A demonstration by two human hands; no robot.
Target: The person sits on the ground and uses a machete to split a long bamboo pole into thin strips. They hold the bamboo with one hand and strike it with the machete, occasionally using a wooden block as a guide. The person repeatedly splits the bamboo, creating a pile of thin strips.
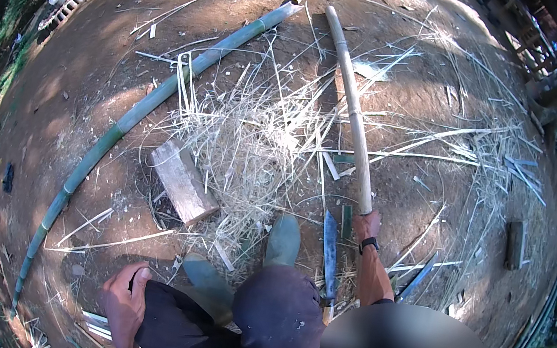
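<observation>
My right hand [366, 226], with a dark watch on its wrist, is closed round the near end of a long pale bamboo pole [353, 106]. The pole reaches away from me over the ground. Just left of that hand lies a machete [329, 251] with a dark blade and a light handle. My left hand [124, 301] is beside my dark-clothed leg at the lower left. Its fingers are loosely bent, the thumb stands apart, and nothing shows in it. Between my hands are my green boots [283, 239], with a squared wood block [183, 179] ahead of them.
A long green bamboo stem [119, 132] curves along the left. Thin shavings and strips [254, 143] are heaped in the middle, with more scattered right. A second blade [417, 278] lies right of my right forearm. A small wood block [515, 244] is at the far right.
</observation>
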